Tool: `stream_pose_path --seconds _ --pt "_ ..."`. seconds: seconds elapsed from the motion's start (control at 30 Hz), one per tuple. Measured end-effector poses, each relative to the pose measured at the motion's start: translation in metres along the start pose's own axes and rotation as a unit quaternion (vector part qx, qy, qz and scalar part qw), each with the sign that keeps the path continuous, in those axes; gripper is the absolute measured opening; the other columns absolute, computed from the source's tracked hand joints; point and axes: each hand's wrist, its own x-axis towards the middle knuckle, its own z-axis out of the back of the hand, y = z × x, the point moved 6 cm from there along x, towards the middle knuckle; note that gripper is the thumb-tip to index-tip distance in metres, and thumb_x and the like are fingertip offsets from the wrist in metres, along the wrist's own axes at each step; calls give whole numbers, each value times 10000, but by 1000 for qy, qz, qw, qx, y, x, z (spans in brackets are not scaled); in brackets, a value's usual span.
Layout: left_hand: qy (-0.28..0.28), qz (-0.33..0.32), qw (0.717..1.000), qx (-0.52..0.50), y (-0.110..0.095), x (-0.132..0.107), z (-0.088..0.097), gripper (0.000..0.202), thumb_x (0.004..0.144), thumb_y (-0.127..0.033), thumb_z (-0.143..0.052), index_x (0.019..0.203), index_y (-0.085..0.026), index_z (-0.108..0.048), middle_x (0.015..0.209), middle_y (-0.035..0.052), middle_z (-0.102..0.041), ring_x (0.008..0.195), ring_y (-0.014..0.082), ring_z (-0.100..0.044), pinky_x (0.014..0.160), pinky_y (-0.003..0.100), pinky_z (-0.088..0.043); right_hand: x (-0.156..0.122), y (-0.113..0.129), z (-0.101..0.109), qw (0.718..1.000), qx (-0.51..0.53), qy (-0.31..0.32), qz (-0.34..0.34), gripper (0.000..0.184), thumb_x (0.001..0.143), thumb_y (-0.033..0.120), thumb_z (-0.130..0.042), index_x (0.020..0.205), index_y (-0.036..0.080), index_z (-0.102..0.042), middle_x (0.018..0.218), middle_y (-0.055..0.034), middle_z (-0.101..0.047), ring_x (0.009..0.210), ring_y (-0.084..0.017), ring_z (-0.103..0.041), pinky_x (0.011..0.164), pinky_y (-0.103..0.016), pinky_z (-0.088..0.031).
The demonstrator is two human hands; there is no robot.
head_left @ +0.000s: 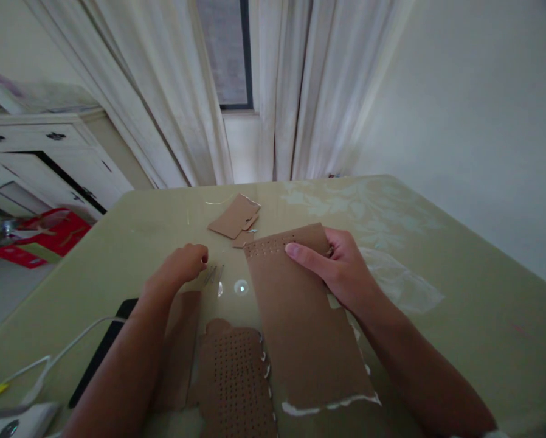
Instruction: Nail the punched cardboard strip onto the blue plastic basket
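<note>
My right hand (341,264) grips the upper right edge of a long brown cardboard piece (300,316), thumb on its face. Rows of small punched holes run along the cardboard's top end, and its bottom edge is torn and white. My left hand (185,266) is curled closed just above the table; whatever its fingers hold, if anything, is hidden. Close beside it lie several thin metal pins or needles (213,275). Nearer to me, a second cardboard piece (236,377) is covered with a grid of holes. A plain cardboard strip (182,347) lies partly under my left forearm.
Small cardboard scraps (234,217) lie farther back on the glossy table (437,243). A clear plastic bag (400,283) is beyond my right forearm. At left are a dark flat device (102,353), a white cable (72,347) and a white box (22,423).
</note>
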Motion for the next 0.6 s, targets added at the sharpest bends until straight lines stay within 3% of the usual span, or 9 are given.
stream_pose_path --seconds 0.17,0.3,0.37,0.43,0.5,0.57,0.6 --pt "18 -21 999 -25 -2 4 -4 119 872 -124 -721 944 -189 -790 994 98 -843 921 244 -778 820 313 -526 0 3 0 1000 10 2 0 310 804 431 -978 858 179 -805 791 -24 -802 647 -148 -708 553 -226 -561" --pt "-4 -41 998 -52 -6 -4 8 140 862 -95 -712 955 -163 -793 973 121 -842 901 267 -788 812 339 -551 1 3 0 1000 19 7 -3 307 805 425 -978 878 178 -811 810 -30 -807 654 -152 -710 540 -219 -551" --pt "-38 -68 995 -69 -21 -15 22 195 931 -128 -664 1066 -167 -799 1076 133 -843 983 273 -789 870 361 -571 0 2 -1 999 32 16 -6 287 831 422 -960 886 181 -814 808 -27 -801 651 -148 -707 537 -213 -543" --pt "-94 -130 980 -116 -48 -35 41 270 1014 -209 -619 1238 -214 -769 1218 104 -828 1090 242 -774 922 345 -585 -1 -2 -3 998 49 30 -15 272 857 423 -941 910 184 -822 831 -31 -805 670 -150 -714 558 -217 -552" --pt "-222 -276 894 -276 -83 -67 70 323 996 -279 -703 1310 -226 -752 1216 108 -824 1030 243 -782 821 329 -615 -2 -6 -5 997 64 39 -25 280 864 430 -938 948 185 -832 873 -38 -816 706 -160 -729 605 -233 -581" --pt "-286 -416 786 -356 -113 -102 87 195 989 -269 -742 1173 -224 -788 1172 109 -830 1002 226 -793 830 315 -629 -4 -10 -6 994 87 48 -37 288 860 430 -945 981 191 -838 899 -38 -822 731 -167 -742 650 -251 -605" --pt "-308 -442 755 -374 -122 -114 91 112 987 -226 -744 1088 -220 -792 1116 97 -832 956 206 -793 812 293 -627 -5 -12 -7 992 103 56 -43 283 860 423 -948 990 196 -839 898 -33 -823 735 -168 -745 663 -256 -613"
